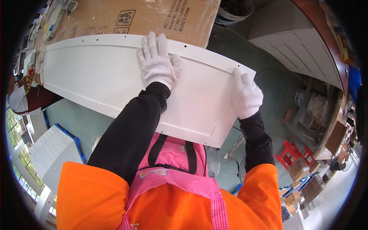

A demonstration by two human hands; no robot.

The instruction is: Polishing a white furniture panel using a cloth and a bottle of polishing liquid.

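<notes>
Observed nearest: orange sleeves (92, 195). Found white panel (203, 99) across cardboard's (84, 19) near edge, overhanging right corner, green floor (230, 45) showing beyond. Noted left hand (159, 63) flat on panel, gripping nothing; right hand (247, 96) half-curled at panel's right edge, grip unclear.

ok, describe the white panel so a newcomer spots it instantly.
Find the brown cardboard at the top. Overlapping its near edge is the long white panel, the gloved left hand spread on it and the right hand at its right end. Its stepped border with small dark holes sets it apart from the printed cardboard.
</notes>
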